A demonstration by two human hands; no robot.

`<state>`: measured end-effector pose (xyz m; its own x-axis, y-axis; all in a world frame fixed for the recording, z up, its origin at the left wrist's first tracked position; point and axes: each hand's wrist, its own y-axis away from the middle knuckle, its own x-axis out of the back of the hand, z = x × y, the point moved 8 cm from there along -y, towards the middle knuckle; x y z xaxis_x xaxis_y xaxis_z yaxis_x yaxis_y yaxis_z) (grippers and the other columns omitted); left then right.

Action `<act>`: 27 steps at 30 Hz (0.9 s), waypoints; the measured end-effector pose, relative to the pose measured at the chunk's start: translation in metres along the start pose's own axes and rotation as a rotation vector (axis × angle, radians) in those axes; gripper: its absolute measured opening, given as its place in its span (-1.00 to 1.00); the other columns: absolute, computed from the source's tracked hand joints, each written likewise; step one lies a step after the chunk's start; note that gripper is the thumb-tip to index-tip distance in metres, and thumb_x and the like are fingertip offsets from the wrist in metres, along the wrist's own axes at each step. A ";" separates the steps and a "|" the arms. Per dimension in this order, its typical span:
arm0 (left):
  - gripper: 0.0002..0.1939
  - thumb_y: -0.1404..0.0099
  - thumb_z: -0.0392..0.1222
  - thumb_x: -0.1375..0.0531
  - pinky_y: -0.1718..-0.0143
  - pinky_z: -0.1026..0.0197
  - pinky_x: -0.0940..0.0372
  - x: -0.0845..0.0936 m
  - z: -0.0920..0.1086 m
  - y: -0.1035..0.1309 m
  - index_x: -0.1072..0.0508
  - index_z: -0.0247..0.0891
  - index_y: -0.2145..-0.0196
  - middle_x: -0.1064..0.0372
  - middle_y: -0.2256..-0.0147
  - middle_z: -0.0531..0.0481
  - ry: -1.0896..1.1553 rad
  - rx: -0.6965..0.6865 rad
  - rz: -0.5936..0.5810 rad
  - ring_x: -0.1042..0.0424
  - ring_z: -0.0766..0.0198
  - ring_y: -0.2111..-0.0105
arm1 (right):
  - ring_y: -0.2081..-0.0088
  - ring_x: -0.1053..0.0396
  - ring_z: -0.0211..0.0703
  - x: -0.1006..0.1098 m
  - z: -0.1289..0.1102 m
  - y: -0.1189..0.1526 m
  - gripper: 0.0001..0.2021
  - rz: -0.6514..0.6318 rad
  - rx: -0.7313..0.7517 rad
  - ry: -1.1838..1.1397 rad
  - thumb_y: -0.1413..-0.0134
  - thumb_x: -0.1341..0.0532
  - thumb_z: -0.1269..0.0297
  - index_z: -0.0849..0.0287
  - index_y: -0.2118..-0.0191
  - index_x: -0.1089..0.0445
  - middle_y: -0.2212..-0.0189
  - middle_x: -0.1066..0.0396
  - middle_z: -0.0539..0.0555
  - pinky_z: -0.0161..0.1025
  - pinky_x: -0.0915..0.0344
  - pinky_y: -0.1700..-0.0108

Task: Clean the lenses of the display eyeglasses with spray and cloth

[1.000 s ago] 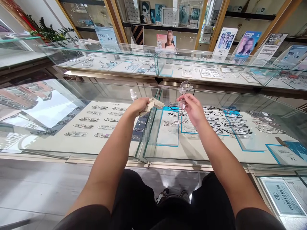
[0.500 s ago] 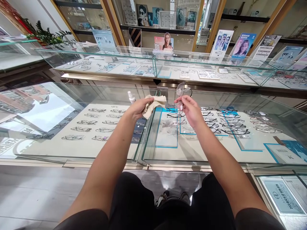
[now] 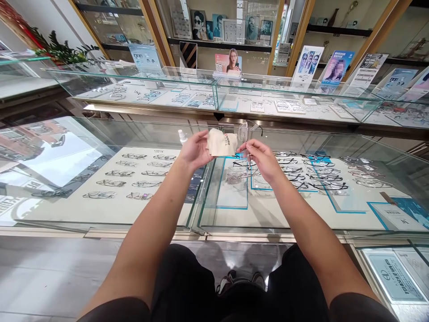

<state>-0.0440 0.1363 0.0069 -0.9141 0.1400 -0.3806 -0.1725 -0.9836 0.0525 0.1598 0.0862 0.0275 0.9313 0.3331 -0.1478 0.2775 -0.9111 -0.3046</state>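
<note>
A cream cloth (image 3: 221,143) with dark printing lies spread against the fingers of my left hand (image 3: 196,151), which holds it by its left side. To the right, my right hand (image 3: 261,157) pinches a pair of thin-framed glasses (image 3: 243,132); one lens stands above the fingers and a dark temple arm reaches to the right. The cloth's right edge is close to the fingertips of my right hand; whether they touch is unclear. Behind my left hand stands a white spray bottle (image 3: 182,136), partly hidden.
Below my hands is a glass display case (image 3: 231,223) with rows of glasses (image 3: 326,176) inside. A second glass case (image 3: 161,112) stands behind it, with upright advertising cards (image 3: 306,67) on top. Shelves with pictures line the back.
The bunched cloth is now opened out flat, with its print showing. My left hand has turned palm up. My right hand and the glasses have moved slightly left, closer to the cloth.
</note>
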 end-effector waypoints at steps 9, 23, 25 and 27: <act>-0.24 0.04 -0.48 -0.10 -0.13 -0.06 -0.50 -0.021 0.011 0.012 -0.49 -0.26 -0.16 -0.59 -0.01 -0.15 0.059 -0.143 -0.122 -0.55 -0.02 -0.16 | 0.31 -0.32 -0.16 -0.013 -0.004 0.006 -0.71 -0.122 -0.022 0.005 -0.24 -0.37 -0.10 0.02 0.28 -0.56 0.25 -0.61 0.02 -0.19 -0.22 0.21; -0.41 -0.01 -0.17 -0.61 0.29 0.23 -0.43 -0.032 -0.010 0.007 -0.56 -0.23 0.01 -0.59 0.21 -0.05 0.157 -0.168 -0.200 -0.56 0.22 0.28 | 0.27 -0.35 -0.17 -0.019 0.003 0.008 -0.71 -0.192 -0.043 0.020 -0.29 -0.34 -0.05 0.08 0.23 -0.55 0.22 -0.62 0.06 -0.19 -0.24 0.17; -0.41 0.01 -0.14 -0.62 0.36 0.25 -0.39 -0.039 -0.012 0.010 -0.56 -0.23 0.04 -0.56 0.27 -0.01 0.163 -0.178 -0.237 -0.52 0.26 0.36 | 0.26 -0.35 -0.16 -0.022 0.004 0.008 -0.71 -0.199 -0.047 0.015 -0.27 -0.35 -0.05 0.09 0.24 -0.54 0.23 -0.61 0.07 -0.18 -0.25 0.17; -0.40 0.03 -0.06 -0.64 0.44 0.25 -0.35 -0.045 -0.013 0.013 -0.54 -0.21 0.08 -0.51 0.36 0.05 0.165 -0.194 -0.272 -0.44 0.31 0.46 | 0.27 -0.35 -0.16 -0.024 0.005 0.008 -0.70 -0.208 -0.053 0.015 -0.26 -0.35 -0.06 0.09 0.26 -0.53 0.24 -0.61 0.07 -0.18 -0.24 0.17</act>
<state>-0.0005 0.1162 0.0129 -0.7703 0.3943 -0.5012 -0.3137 -0.9186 -0.2406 0.1385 0.0721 0.0237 0.8560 0.5119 -0.0727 0.4758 -0.8349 -0.2767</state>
